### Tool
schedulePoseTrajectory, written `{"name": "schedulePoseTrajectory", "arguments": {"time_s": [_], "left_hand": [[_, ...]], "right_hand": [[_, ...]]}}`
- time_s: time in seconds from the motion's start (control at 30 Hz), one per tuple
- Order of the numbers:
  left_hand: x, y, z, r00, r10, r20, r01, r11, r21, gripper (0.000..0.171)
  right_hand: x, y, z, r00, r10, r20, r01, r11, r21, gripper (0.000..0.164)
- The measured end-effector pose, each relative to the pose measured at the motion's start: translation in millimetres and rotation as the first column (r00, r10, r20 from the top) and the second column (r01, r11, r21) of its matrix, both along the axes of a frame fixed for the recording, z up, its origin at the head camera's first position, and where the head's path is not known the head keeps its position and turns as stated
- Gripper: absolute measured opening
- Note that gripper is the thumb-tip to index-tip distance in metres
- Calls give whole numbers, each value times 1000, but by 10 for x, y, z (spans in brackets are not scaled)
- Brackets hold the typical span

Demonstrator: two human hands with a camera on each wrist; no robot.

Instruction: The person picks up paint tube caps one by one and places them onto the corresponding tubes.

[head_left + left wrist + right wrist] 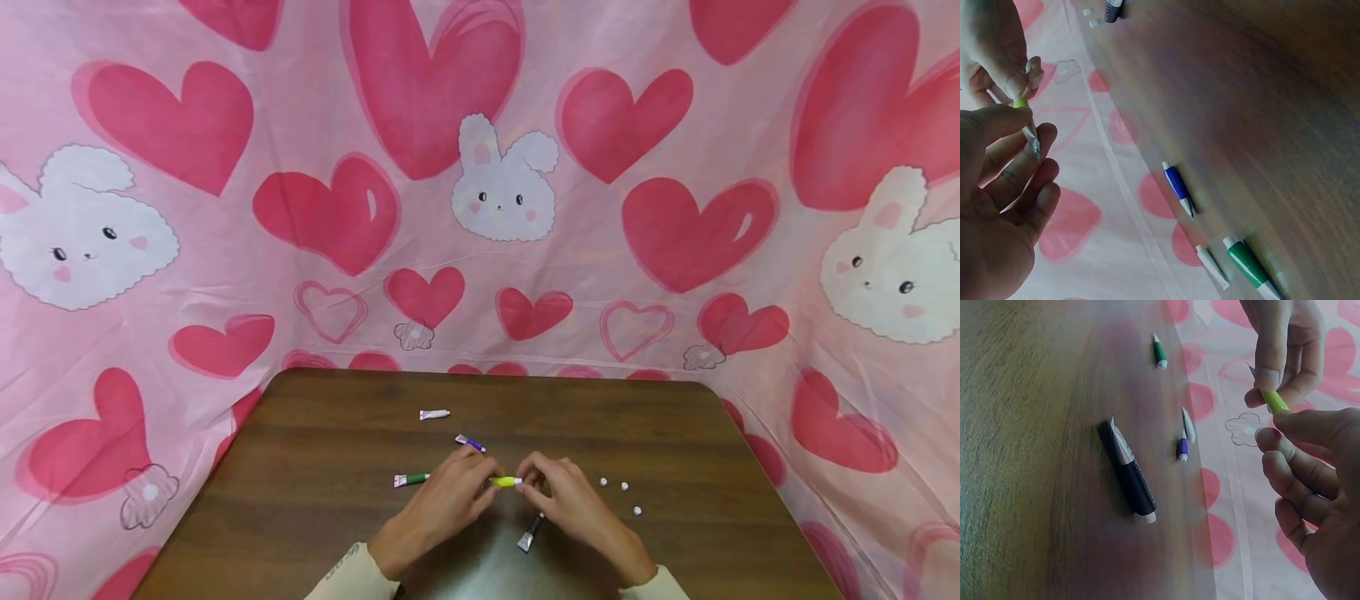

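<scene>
A small yellow-green paint tube (504, 481) is held between both hands above the table's middle. My left hand (459, 483) pinches its body between thumb and fingers, the silvery crimped end (1032, 139) pointing back into that hand. With thumb and index finger, my right hand (558, 492) pinches the white cap end, its fingers hiding most of it. Its other fingers (1300, 515) are loosely bent. Below the right hand lies a black paint tube (531, 533). A green paint tube (411, 479) lies left of the left hand, and a purple-blue one (471, 442) just beyond it.
Farther back on the wooden table (337, 425) lies a white paint tube (434, 414). Three small white caps, one nearest the front (637, 511), sit right of the right hand. Pink cloth (322, 117) with hearts and rabbits hangs around the table's back and sides.
</scene>
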State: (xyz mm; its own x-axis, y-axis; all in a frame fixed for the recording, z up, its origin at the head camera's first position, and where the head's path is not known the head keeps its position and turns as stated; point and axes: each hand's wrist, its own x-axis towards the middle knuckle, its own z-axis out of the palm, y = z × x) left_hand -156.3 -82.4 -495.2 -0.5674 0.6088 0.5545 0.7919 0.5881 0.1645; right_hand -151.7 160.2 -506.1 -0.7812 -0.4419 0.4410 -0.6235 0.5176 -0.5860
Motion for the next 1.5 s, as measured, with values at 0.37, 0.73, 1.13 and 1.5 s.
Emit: {"name": "schedulePoseTrajectory", "arguments": {"time_s": [0.37, 0.73, 1.13, 1.5], "left_hand": [[16, 0, -3, 1000, -14, 5, 14, 1000, 1, 16], [15, 25, 8, 1000, -17, -19, 17, 1000, -2, 16], [23, 21, -3, 999, 33, 11, -32, 997, -71, 14], [30, 3, -63, 999, 54, 8, -53, 993, -103, 16]], "right_hand": [[2, 15, -36, 1000, 1, -13, 0, 1000, 10, 6], [17, 18, -37, 998, -11, -63, 15, 998, 56, 7], [22, 15, -65, 999, -43, -24, 45, 997, 69, 6], [28, 30, -107, 999, -43, -11, 44, 996, 81, 5]]}}
